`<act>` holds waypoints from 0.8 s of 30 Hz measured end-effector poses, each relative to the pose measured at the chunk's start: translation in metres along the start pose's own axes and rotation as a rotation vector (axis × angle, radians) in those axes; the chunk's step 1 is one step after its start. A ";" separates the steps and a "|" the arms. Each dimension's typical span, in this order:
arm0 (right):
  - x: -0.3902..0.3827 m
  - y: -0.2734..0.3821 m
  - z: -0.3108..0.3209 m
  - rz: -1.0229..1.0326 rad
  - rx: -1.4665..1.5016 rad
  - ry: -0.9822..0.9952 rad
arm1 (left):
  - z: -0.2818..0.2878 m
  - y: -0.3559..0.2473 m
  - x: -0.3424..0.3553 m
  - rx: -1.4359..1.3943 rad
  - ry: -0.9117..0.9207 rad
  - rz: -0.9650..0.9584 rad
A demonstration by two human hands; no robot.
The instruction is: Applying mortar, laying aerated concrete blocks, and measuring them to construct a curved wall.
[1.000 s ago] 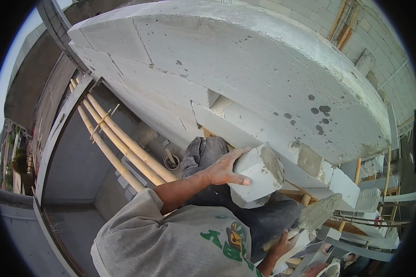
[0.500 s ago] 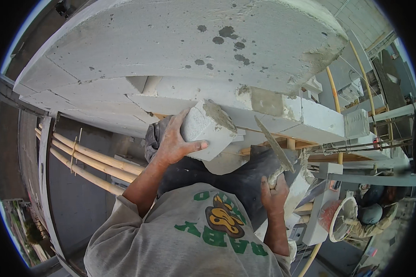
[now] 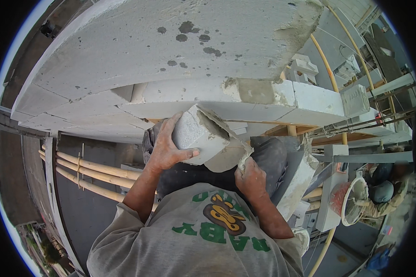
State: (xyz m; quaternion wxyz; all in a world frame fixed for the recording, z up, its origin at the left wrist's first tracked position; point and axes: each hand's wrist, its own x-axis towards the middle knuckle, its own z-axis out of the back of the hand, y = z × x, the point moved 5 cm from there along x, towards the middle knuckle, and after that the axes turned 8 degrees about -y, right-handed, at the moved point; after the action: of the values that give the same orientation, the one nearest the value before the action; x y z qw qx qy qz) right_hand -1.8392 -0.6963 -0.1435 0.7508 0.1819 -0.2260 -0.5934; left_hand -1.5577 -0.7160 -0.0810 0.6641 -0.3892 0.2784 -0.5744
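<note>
Pale block (image 3: 189,136) is held over the lap (image 3: 270,161), near the wall (image 3: 171,98), with the left hand's (image 3: 163,148) fingers spread round it; a trowel (image 3: 235,137) is gripped in the right hand (image 3: 251,179). Looks like the rough end's been mortared, sides left bare, block not laid. That end's tipped up and rightward; long axis can't be told.

The block (image 3: 189,142) looks matt and grainy, the shirt (image 3: 171,249) dull cloth.
</note>
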 end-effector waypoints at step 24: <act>-0.079 -0.086 0.070 -0.510 0.205 -0.300 | 0.000 0.064 -0.023 -0.896 -0.027 0.493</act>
State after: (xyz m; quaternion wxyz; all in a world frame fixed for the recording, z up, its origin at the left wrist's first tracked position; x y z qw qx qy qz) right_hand -1.9629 -0.6391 -0.1417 0.5138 0.2180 -0.3400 -0.7569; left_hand -1.5269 -0.6910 -0.1367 0.5514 -0.5659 0.5723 -0.2197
